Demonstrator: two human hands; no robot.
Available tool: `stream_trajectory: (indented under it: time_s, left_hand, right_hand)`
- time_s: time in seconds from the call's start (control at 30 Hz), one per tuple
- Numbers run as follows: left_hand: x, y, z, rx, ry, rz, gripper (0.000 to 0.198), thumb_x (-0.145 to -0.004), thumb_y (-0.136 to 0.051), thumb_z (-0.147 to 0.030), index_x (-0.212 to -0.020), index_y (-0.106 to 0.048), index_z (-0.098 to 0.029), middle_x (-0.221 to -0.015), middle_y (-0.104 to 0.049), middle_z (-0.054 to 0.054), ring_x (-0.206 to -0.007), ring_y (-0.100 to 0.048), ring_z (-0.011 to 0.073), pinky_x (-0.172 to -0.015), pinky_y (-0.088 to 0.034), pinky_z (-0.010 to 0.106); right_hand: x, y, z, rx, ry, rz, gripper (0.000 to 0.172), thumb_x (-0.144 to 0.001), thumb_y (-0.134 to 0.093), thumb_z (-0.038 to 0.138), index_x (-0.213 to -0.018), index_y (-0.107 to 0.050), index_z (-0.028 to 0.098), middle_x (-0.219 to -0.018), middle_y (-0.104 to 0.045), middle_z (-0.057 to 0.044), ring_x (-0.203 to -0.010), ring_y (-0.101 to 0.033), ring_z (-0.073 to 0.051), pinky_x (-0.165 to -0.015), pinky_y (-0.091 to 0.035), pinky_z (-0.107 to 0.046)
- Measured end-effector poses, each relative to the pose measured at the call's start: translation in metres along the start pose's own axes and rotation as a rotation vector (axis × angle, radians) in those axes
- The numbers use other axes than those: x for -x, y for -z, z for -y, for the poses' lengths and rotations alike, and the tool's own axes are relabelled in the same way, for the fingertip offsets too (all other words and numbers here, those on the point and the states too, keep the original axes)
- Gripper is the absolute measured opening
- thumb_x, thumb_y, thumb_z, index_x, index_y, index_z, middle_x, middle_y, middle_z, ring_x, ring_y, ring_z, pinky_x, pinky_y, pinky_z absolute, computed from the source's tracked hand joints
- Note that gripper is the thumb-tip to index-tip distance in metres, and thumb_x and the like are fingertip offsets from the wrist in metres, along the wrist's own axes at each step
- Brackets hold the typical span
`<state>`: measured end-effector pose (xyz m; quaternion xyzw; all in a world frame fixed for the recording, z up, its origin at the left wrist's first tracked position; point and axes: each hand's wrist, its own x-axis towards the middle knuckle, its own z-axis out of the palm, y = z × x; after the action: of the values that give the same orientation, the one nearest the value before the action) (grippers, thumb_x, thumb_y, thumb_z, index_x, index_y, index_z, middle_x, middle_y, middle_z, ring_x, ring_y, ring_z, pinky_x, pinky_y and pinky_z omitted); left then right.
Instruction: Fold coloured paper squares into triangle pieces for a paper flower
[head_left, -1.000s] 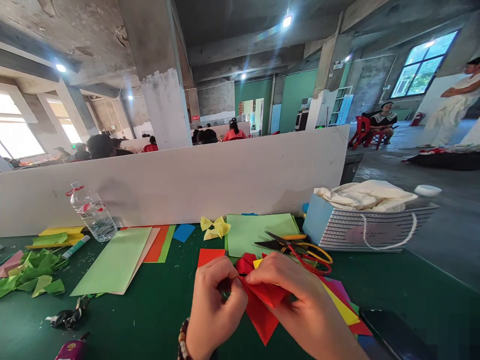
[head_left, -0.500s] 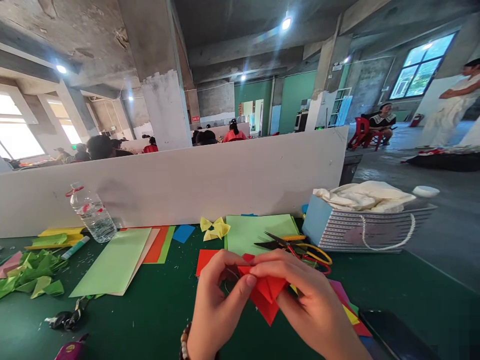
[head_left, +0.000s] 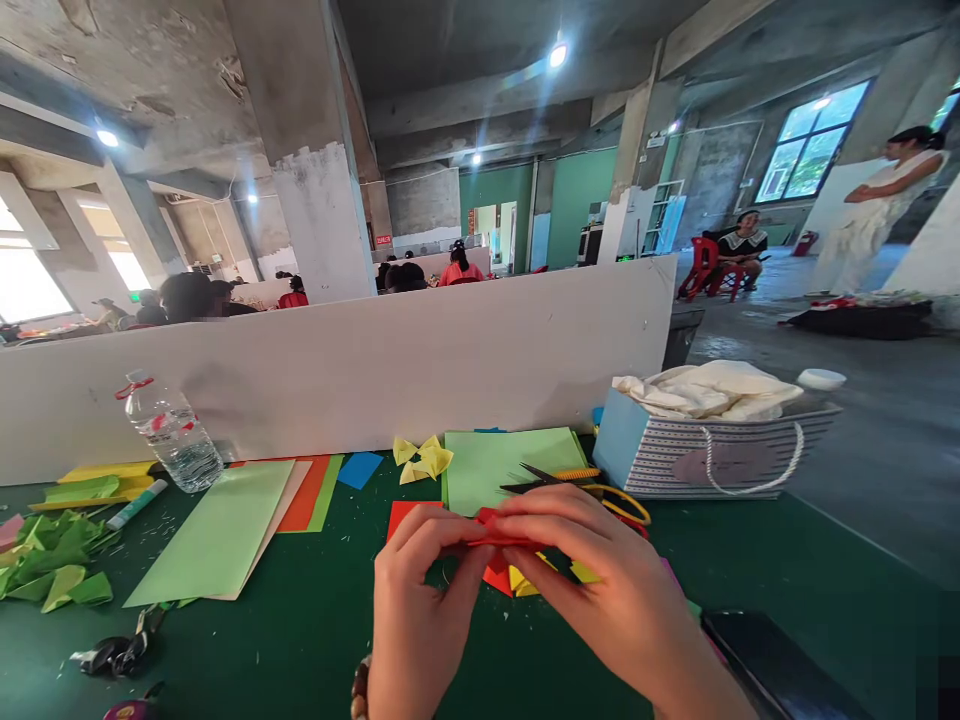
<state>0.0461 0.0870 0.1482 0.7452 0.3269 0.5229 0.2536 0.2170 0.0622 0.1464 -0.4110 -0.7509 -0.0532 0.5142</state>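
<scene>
Both hands pinch one folded piece of red paper [head_left: 491, 533] over the green table, and it is seen nearly edge-on. My left hand [head_left: 427, 590] grips its left end between thumb and fingers; a beaded bracelet circles that wrist. My right hand [head_left: 600, 570] closes on the right end, its fingers covering much of the fold. Yellow paper [head_left: 527, 580] shows beneath the hands. Just behind them lie a flat red sheet [head_left: 409, 512], folded yellow pieces [head_left: 422, 460] and a stack of light green sheets [head_left: 510, 465]. Scissors [head_left: 540, 478] lie partly hidden behind my right hand.
On the left stand a water bottle [head_left: 174, 435] and a heap of folded green pieces [head_left: 56, 560], with a glue stick [head_left: 137, 504] beside them. A phone [head_left: 780, 655] and a striped gift bag [head_left: 712, 460] are on the right. A white partition [head_left: 420, 375] borders the table.
The red paper has tilted from showing its pointed face to nearly edge-on between the fingers. My hands have drawn level around it. The view has shifted slightly to the right.
</scene>
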Motion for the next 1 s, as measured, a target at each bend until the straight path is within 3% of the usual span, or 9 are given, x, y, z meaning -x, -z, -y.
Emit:
stream_trajectory:
  time_s: [0.17, 0.37, 0.6, 0.8, 1.0]
  left_hand:
    - [0.001, -0.002, -0.003, -0.119, -0.077, -0.027, 0.010, -0.085, -0.061, -0.013, -0.083, -0.068, -0.021, -0.079, -0.065, 0.000, -0.070, -0.062, 0.0101, -0.063, -0.053, 0.019]
    - [-0.001, -0.002, -0.001, -0.060, -0.063, -0.029, 0.021, -0.083, -0.055, -0.006, -0.087, -0.069, -0.022, -0.086, -0.067, 0.001, -0.076, -0.065, 0.0107, -0.066, -0.056, 0.018]
    - [0.001, -0.004, -0.002, -0.034, 0.008, -0.106, 0.020, -0.077, -0.050, -0.006, -0.078, -0.064, -0.020, -0.080, -0.062, 0.001, -0.067, -0.062, 0.0104, -0.054, -0.055, 0.018]
    - [0.000, -0.005, -0.002, -0.074, 0.050, -0.095, 0.016, -0.076, -0.050, -0.009, -0.078, -0.062, -0.020, -0.077, -0.061, 0.000, -0.065, -0.060, 0.0107, -0.054, -0.052, 0.019]
    - [-0.001, -0.004, 0.002, -0.044, 0.178, -0.043, 0.017, -0.075, -0.052, -0.010, -0.086, -0.061, -0.020, -0.074, -0.064, -0.001, -0.061, -0.061, 0.0104, -0.055, -0.052, 0.019]
  right_hand:
    - [-0.003, -0.004, -0.002, 0.099, 0.104, -0.023, 0.013, -0.086, -0.060, 0.013, -0.095, -0.064, 0.022, -0.088, -0.071, -0.001, -0.082, -0.066, -0.015, -0.075, -0.055, -0.030]
    - [-0.003, -0.010, -0.001, 0.182, 0.167, -0.122, 0.013, -0.085, -0.059, 0.007, -0.088, -0.063, 0.019, -0.079, -0.070, -0.002, -0.073, -0.065, -0.015, -0.068, -0.052, -0.028]
    - [-0.001, -0.020, 0.000, 0.162, 0.132, -0.040, 0.015, -0.086, -0.056, 0.009, -0.095, -0.060, 0.020, -0.085, -0.070, -0.002, -0.078, -0.066, -0.016, -0.069, -0.052, -0.029]
    - [0.004, -0.021, -0.001, 0.065, 0.020, 0.041, 0.014, -0.089, -0.054, 0.014, -0.098, -0.057, 0.025, -0.084, -0.071, 0.001, -0.073, -0.068, -0.015, -0.061, -0.051, -0.025]
    - [0.002, -0.020, -0.001, -0.065, -0.189, 0.194, 0.023, -0.086, -0.056, 0.015, -0.106, -0.058, 0.028, -0.096, -0.072, 0.004, -0.085, -0.069, -0.014, -0.072, -0.054, -0.025]
